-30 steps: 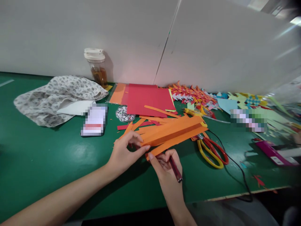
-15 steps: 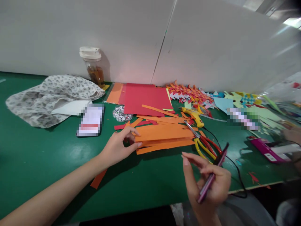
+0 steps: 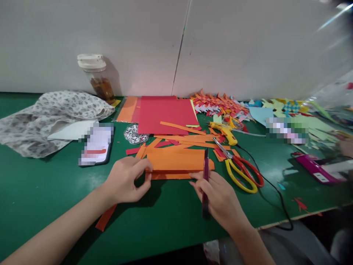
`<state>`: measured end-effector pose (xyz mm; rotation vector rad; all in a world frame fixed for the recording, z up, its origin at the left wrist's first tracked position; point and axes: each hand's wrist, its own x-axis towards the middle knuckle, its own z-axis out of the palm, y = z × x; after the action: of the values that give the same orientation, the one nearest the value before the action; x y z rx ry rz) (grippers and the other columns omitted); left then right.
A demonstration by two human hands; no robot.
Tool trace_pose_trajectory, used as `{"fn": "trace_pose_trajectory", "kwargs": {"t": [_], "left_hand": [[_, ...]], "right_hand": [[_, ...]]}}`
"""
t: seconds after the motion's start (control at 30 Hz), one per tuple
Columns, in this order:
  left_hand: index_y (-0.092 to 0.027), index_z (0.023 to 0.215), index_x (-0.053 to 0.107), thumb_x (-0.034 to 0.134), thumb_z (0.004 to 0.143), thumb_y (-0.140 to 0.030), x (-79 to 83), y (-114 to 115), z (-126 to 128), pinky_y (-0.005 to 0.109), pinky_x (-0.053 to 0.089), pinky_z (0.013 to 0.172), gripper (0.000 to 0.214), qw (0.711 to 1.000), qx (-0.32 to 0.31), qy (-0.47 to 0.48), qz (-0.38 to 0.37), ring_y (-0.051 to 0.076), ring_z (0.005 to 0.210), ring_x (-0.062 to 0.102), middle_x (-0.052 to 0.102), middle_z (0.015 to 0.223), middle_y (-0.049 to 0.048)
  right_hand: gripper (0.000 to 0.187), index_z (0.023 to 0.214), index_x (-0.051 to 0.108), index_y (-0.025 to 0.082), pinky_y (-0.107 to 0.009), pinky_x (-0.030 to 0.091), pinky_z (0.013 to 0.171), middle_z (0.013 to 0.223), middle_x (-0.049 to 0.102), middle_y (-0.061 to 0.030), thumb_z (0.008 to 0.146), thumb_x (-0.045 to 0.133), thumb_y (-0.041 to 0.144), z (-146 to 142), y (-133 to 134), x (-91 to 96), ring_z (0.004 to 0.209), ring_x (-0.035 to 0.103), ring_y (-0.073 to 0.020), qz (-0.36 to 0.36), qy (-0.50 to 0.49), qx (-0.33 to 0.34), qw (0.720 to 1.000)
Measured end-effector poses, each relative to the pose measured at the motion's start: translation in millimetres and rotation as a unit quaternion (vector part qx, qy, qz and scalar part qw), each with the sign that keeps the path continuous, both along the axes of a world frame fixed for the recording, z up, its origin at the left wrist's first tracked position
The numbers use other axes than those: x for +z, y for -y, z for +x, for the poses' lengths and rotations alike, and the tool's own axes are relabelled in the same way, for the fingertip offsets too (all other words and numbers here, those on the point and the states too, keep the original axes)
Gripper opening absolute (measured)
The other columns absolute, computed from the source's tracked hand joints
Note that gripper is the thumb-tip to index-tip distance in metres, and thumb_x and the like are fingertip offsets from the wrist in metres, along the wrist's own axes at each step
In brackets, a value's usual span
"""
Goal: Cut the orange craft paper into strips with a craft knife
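Observation:
My left hand point(image 3: 128, 180) pinches the left end of a folded sheet of orange paper point(image 3: 176, 158), thumb below and fingers on top. In my right hand point(image 3: 220, 195) is a slim purple-and-black tool point(image 3: 205, 184), pen-shaped and held nearly upright; its exact kind is unclear. The right thumb and fingertips are at the lower right edge of the same orange paper, and whether they grip it I cannot tell. Right of the paper lie scissors point(image 3: 242, 175) with red and yellow handles, blades partly apart.
Behind are orange strips point(image 3: 190, 139), red paper point(image 3: 165, 114) and a yellow glue gun point(image 3: 224, 132) with a black cord. A phone point(image 3: 97, 143), patterned cloth point(image 3: 60, 105) and lidded cup point(image 3: 96, 79) stand left. Woven paper pieces point(image 3: 217, 103) lie at the back; another person's hand point(image 3: 346, 147) shows far right.
My right hand has moved left and forward to the orange paper's right end, turning the tool more upright. My left hand stays at the left end. The view has shifted slightly.

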<state>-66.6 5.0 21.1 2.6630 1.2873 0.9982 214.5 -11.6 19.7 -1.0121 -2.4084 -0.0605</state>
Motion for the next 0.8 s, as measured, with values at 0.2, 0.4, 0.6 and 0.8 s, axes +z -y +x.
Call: {"fn": "trace_pose_trajectory", "kwargs": {"t": [0.2,0.4,0.6,0.8], "left_hand": [[-0.017,0.082,0.06,0.05,0.09,-0.012,-0.6,7.5,19.4,0.027,0.045,0.057,0.014,0.985,-0.101,-0.095,0.102,0.014,0.058,0.058,0.062,0.064,-0.0002],[-0.012,0.101,0.062,0.042,0.096,-0.011,-1.2,10.7,25.8,0.028,0.051,0.063,0.021,0.979,-0.12,-0.11,0.124,0.017,0.071,0.065,0.069,0.078,0.0051],[-0.012,0.099,0.063,0.046,0.096,-0.012,-10.6,10.6,25.2,0.031,0.05,0.065,0.018,0.985,-0.098,-0.103,0.098,0.019,0.074,0.063,0.069,0.082,0.0043],[-0.013,0.098,0.064,0.037,0.099,-0.014,-12.0,11.7,24.7,0.03,0.047,0.06,0.026,0.983,-0.116,-0.115,0.084,0.018,0.072,0.062,0.069,0.081,0.0041]], "right_hand": [[0.019,0.081,0.055,0.02,-0.036,0.052,0.069,0.084,0.073,-0.0109,0.089,0.049,0.004,-5.7,-8.7,2.3,0.077,0.067,-0.0232,0.031,0.044,0.015,0.998],[0.024,0.08,0.06,0.022,-0.034,0.052,0.069,0.077,0.071,-0.0083,0.091,0.046,0.006,-9.8,-7.1,6.1,0.072,0.067,-0.0206,0.04,0.029,0.028,0.998],[0.026,0.069,0.053,0.022,-0.031,0.049,0.061,0.083,0.072,-0.0062,0.086,0.052,0.003,-5.6,5.3,-2.0,0.069,0.064,-0.0177,-0.018,-0.005,0.063,0.998],[0.017,0.079,0.055,0.023,-0.038,0.053,0.076,0.105,0.073,-0.0087,0.083,0.057,0.006,-10.6,9.8,-5.4,0.089,0.068,-0.0235,-0.041,-0.01,0.065,0.997]]}}
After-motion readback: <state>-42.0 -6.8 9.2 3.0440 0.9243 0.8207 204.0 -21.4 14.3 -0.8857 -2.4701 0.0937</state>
